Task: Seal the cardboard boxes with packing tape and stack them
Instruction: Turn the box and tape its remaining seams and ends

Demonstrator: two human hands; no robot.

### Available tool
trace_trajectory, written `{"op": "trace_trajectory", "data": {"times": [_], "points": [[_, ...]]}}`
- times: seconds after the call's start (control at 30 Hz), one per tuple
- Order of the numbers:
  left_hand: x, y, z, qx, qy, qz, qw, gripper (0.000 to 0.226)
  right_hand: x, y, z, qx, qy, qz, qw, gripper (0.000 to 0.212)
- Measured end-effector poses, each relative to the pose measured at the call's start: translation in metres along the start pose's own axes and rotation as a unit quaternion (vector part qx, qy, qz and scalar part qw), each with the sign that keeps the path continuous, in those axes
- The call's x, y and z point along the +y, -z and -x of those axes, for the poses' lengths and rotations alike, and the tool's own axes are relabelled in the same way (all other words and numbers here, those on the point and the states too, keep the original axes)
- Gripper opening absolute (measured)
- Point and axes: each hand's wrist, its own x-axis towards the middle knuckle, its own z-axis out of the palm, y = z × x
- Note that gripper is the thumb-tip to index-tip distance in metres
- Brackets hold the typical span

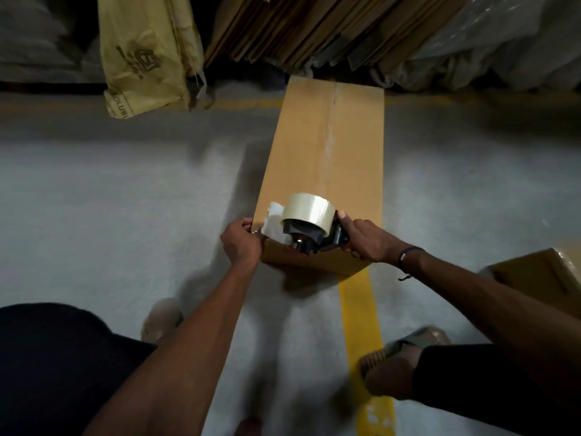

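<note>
Long cardboard box [323, 158] on the floor, centre seam already taped. Our right hand [364, 239] grips the tape dispenser [309, 229] at the near end; left hand [240, 243] pinches the loose tape there. Stacking remains, we judge.

Long brown box [327, 146] lying flat on floor, flaps closed, glossy tape strip down centre seam, running away from the fingers. Near end sits between both sets of fingers.

Dispenser [309, 237]: black frame, upright on box's near end, handle under right fingers [349, 226]. Clear tape roll [309, 212] mounted on top, just left of those fingers. Loose tape end [272, 226] pulled left over the box's near-left corner, touching left fingers [246, 225].

Second box [540, 278], brown, taped edge, tilted, well right of right fingers.
</note>
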Motion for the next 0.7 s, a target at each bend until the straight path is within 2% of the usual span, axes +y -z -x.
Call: {"op": "trace_trajectory", "data": {"times": [0.07, 0.27, 0.4, 0.57, 0.63, 0.7], "points": [[0.001, -0.003, 0.002, 0.014, 0.007, 0.006, 1.0, 0.02, 0.001, 0.001, 0.0, 0.01, 0.009, 0.021, 1.0, 0.074], [0.007, 0.0, 0.003, 0.013, 0.031, -0.004, 0.999, 0.031, -0.002, 0.014, 0.009, -0.033, -0.013, -0.009, 0.999, 0.086], [0.006, 0.0, 0.003, 0.006, 0.025, 0.019, 0.999, 0.045, 0.034, 0.044, 0.038, -0.026, -0.041, 0.002, 0.999, 0.084], [0.007, 0.001, 0.006, -0.001, 0.021, 0.006, 1.0, 0.048, 0.083, 0.074, 0.077, -0.006, -0.088, -0.027, 0.996, 0.081], [0.014, 0.0, 0.014, 0.011, 0.001, -0.049, 0.999, 0.044, 0.087, 0.074, 0.079, -0.002, -0.084, -0.021, 0.996, 0.081], [0.02, -0.007, 0.025, 0.042, -0.074, -0.112, 0.99, 0.038, 0.089, 0.074, 0.078, -0.006, -0.074, -0.013, 0.997, 0.081]]}}
